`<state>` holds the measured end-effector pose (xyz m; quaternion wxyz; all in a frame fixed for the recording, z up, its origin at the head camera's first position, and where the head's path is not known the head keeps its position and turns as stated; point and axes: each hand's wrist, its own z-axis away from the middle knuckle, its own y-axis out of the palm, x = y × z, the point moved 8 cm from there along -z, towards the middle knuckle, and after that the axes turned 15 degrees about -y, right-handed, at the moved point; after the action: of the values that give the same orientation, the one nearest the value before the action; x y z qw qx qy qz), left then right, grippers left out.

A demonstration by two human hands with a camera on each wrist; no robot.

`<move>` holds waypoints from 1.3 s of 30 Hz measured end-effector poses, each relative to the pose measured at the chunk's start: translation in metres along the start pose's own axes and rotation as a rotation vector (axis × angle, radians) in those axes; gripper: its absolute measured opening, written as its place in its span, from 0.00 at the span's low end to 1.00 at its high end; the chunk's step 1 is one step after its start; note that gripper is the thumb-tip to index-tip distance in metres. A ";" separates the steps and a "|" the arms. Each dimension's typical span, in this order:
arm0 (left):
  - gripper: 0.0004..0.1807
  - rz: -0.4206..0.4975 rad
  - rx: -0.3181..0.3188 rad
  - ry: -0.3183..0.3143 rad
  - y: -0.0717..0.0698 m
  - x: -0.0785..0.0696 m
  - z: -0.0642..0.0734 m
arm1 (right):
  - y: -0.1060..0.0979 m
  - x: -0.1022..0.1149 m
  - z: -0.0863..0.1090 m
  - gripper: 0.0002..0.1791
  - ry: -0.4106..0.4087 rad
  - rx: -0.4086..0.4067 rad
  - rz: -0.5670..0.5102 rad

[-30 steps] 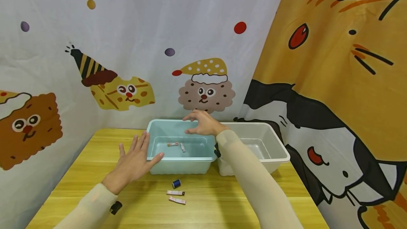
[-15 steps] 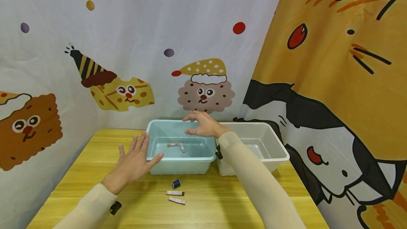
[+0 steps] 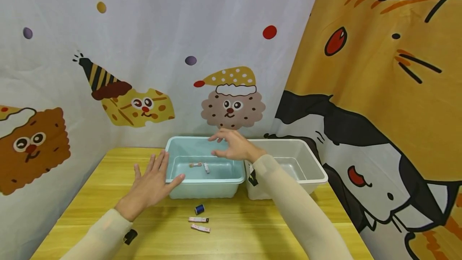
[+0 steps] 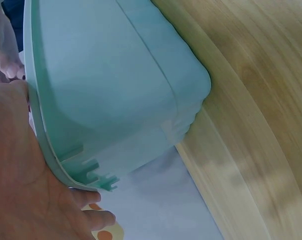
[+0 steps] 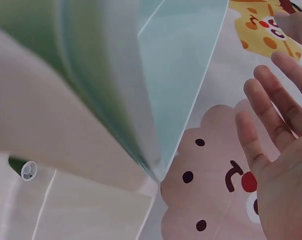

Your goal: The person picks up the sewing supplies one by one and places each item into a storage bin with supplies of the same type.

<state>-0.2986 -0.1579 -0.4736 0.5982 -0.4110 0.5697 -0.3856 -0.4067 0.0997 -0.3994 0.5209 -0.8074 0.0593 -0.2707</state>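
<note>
My left hand lies with straight fingers at the left rim of the light blue plastic bin; in the left wrist view, the palm is against the bin's rim. Over the back right of that bin hovers my right hand, its fingers loosely bent and nothing between them. On the bin's floor are a small pinkish strip-like piece and a small whitish one, both too small to identify. In front of the bin, a blue thread spool and two pale pink-and-white strips lie on the table.
A white-grey bin stands against the blue bin's right side. The right wrist view shows a dark green thread spool inside it. A printed cloth hangs behind the wooden table.
My right hand has shifted slightly to the right and toward me, still above the blue bin. The left hand keeps its place at the rim.
</note>
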 end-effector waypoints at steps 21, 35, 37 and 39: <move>0.62 0.001 -0.006 -0.001 0.001 0.000 0.000 | 0.008 0.037 0.035 0.26 -0.163 -0.036 0.025; 0.63 0.011 0.000 0.003 0.002 0.000 -0.001 | 0.020 0.062 0.061 0.26 -0.225 -0.062 0.023; 0.64 0.007 -0.004 0.004 0.002 0.000 -0.001 | 0.022 0.066 0.064 0.26 -0.238 -0.067 0.022; 0.64 0.003 -0.006 0.006 0.002 0.000 -0.001 | 0.024 0.070 0.067 0.26 -0.255 -0.072 0.018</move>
<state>-0.2996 -0.1571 -0.4752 0.5961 -0.4107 0.5731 -0.3841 -0.3097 0.1167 -0.4150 0.4972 -0.8529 0.0097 -0.1590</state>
